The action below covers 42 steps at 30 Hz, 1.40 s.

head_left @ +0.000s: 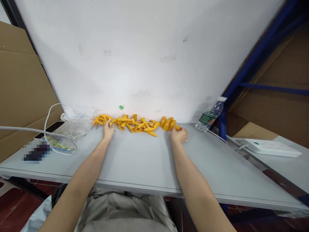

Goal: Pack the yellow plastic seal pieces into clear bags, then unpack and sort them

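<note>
A row of yellow plastic parts (137, 124) lies along the back of the grey table, with bell-shaped ends and curved handle-like pieces mixed together. My left hand (108, 131) is at the row's left end, fingers curled beside the curved yellow pieces (102, 119); what it grips is too small to make out. Small metal bits (97, 127) lie just left of it. At the right end, my right hand (180, 135) closes on a small yellow plastic cap (177, 128). Touching distance from it stands a cluster of similar yellow caps (167, 124).
A clear bottle with a green label (208, 117) leans at the back right. White power strip (272, 147) sits farther right. On the left are a clear plastic bag (77, 127), a white cable (45, 129), a phone-like dark object (58, 125) and a cardboard box (21, 83). A white panel (149, 58) rises behind.
</note>
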### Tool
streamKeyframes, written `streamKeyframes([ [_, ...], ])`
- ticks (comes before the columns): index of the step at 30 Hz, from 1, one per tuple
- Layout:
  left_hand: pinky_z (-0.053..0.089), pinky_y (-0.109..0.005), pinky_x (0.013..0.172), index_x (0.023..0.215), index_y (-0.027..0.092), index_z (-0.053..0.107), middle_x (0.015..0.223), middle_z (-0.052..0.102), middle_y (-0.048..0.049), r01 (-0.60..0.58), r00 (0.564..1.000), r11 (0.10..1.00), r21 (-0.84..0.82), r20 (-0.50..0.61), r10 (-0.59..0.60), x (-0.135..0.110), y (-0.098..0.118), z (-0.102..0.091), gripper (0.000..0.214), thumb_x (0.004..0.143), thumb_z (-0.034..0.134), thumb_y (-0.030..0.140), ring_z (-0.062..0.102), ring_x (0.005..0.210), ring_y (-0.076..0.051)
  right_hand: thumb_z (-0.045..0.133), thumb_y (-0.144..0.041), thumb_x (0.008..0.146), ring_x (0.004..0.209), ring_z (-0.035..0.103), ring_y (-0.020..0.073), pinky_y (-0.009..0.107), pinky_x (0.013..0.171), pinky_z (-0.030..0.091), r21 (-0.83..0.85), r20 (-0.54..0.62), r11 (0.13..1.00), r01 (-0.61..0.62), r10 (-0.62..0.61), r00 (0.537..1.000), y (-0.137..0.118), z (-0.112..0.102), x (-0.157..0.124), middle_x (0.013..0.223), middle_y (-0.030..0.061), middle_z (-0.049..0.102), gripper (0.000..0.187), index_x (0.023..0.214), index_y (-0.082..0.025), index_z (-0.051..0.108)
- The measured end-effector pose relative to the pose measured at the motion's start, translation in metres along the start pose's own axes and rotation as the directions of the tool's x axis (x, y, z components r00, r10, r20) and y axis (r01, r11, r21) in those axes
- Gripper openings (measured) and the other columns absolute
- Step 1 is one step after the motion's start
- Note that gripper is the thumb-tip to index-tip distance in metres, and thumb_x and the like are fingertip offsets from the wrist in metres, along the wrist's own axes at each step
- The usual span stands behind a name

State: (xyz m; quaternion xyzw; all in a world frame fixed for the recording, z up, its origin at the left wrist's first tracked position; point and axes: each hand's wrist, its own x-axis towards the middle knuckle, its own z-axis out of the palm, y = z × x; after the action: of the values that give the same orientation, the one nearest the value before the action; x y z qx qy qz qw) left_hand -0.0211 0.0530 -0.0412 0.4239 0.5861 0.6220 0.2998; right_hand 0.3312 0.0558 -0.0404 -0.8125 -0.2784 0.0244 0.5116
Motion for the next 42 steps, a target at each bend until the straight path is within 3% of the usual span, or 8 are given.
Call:
streamKeyframes([
  [7,0.045,-0.016,0.05,0.142,0.027,0.042,0.117,0.06,-0.0069,0.006,0.998,0.993,-0.121,0.064,0.001,-0.003,0.001,0.007,0.083,0.066,0.066,0.008,0.059,0.071,-0.009,0.054,-0.017,0.078,0.12,0.051,0.0319,0.052,0.1,0.033,-0.115,0.071,0.993,-0.004,0.012,0.997,0.005,-0.002,0.007,0.123,0.0175,0.06,0.033,0.111,-0.014,0.059],
  [12,0.055,-0.025,0.064,0.133,0.026,0.05,0.113,0.057,-0.0075,0.069,0.997,0.97,-0.234,0.054,-0.058,0.0,-0.001,0.007,0.063,0.072,0.059,0.014,0.064,0.08,-0.013,0.051,-0.015,0.079,0.112,0.054,0.0349,0.054,0.095,0.033,-0.094,0.087,0.995,0.02,-0.012,0.996,0.007,0.001,0.008,0.109,0.0186,0.065,0.027,0.105,-0.013,0.058],
  [15,0.055,-0.028,0.074,0.12,0.019,0.057,0.108,0.058,-0.0078,-0.08,0.993,0.991,-0.107,-0.098,0.07,0.005,-0.004,0.003,0.044,0.075,0.059,0.016,0.063,0.082,-0.014,0.049,-0.015,0.079,0.115,0.052,0.0375,0.055,0.095,0.033,-0.155,0.155,0.986,0.068,-0.044,0.987,0.007,0.0,0.008,0.112,0.0218,0.063,0.023,0.1,-0.012,0.06],
  [20,0.046,-0.035,0.098,0.105,0.019,0.061,0.104,0.066,-0.0064,-0.255,0.921,0.945,0.204,-0.247,0.302,0.02,-0.008,-0.01,0.033,0.077,0.051,0.008,0.06,0.102,-0.018,0.047,-0.015,0.079,0.118,0.049,0.0403,0.058,0.094,0.033,-0.196,0.214,0.969,0.153,-0.11,0.971,0.009,-0.001,0.006,0.118,0.0251,0.06,0.03,0.104,-0.009,0.063],
  [29,0.037,-0.053,0.104,0.113,0.02,0.061,0.113,0.067,-0.0123,-0.085,0.98,0.762,0.642,-0.084,0.18,0.049,0.002,-0.013,0.04,0.08,0.046,0.005,0.056,0.117,-0.029,0.052,-0.014,0.074,0.111,0.053,0.0375,0.055,0.091,0.037,-0.198,0.12,0.967,0.162,-0.141,0.983,0.014,0.006,0.009,0.111,0.0223,0.063,0.028,0.097,-0.01,0.068],
  [33,0.023,-0.063,0.111,0.118,0.023,0.059,0.131,0.058,-0.0119,-0.154,0.985,0.664,0.732,0.064,0.158,0.051,-0.002,-0.012,0.042,0.082,0.045,0.005,0.043,0.132,-0.03,0.051,-0.015,0.073,0.103,0.054,0.0353,0.055,0.087,0.037,-0.166,0.083,0.968,0.185,-0.174,0.981,0.019,0.011,0.011,0.105,0.0215,0.064,0.023,0.089,-0.012,0.068],
  [38,0.021,-0.055,0.115,0.124,0.022,0.057,0.148,0.039,-0.0135,-0.194,0.978,0.581,0.791,0.108,0.179,0.042,-0.006,-0.014,0.041,0.085,0.046,0.014,0.034,0.139,-0.029,0.048,-0.02,0.075,0.098,0.053,0.0321,0.049,0.083,0.039,-0.125,-0.039,0.977,0.172,-0.178,0.983,0.02,0.015,0.011,0.097,0.0167,0.062,0.017,0.083,-0.016,0.062],
  [42,0.015,-0.059,0.115,0.122,0.024,0.057,0.151,0.036,-0.012,-0.143,0.986,0.607,0.782,0.062,0.153,0.032,0.002,-0.011,0.039,0.085,0.049,0.018,0.028,0.142,-0.03,0.044,-0.025,0.077,0.096,0.053,0.0295,0.046,0.082,0.039,-0.016,-0.03,0.917,0.4,-0.4,0.916,0.01,0.015,0.003,0.092,0.0134,0.061,0.015,0.083,-0.018,0.055],
])
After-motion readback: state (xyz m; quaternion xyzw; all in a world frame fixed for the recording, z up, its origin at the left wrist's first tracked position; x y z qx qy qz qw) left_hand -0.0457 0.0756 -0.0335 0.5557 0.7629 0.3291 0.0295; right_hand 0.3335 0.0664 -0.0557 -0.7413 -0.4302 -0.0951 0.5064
